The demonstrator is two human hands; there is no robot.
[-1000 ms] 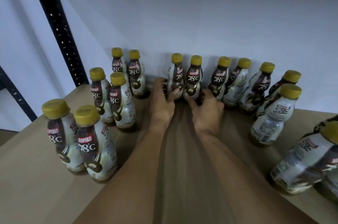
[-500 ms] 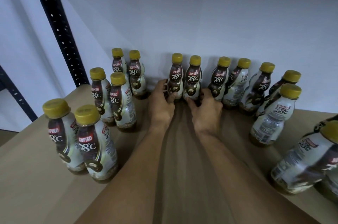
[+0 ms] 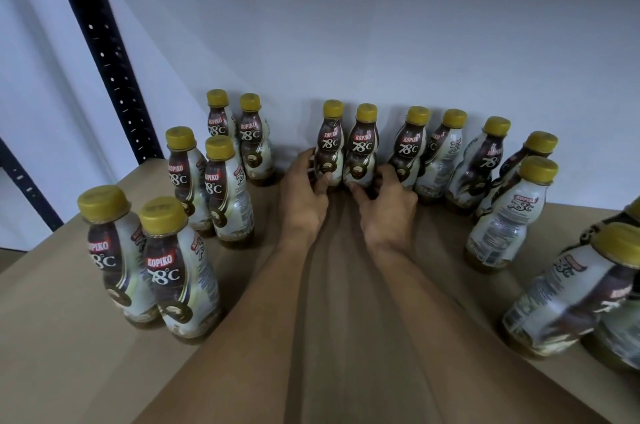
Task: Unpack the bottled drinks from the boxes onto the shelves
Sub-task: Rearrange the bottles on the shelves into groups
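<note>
Gripping the left bottle (image 3: 330, 149) low on its body with the left hand (image 3: 304, 196), thumb in front; gripping the right bottle (image 3: 362, 153) likewise with the right hand (image 3: 386, 207). Standing both upright on the shelf (image 3: 52, 337), side by side and touching, close against the wall (image 3: 381, 25). Probably the setting-down step. Risks: clipping the next bottle (image 3: 410, 146) along the wall with the right knuckles on pulling back, being just beside it; toppling tall, narrow bottles in a chain along the wall; tipping one forward from the wall if dragged by curled fingers. Safer to loosen first, then draw straight back from the wall.
</note>
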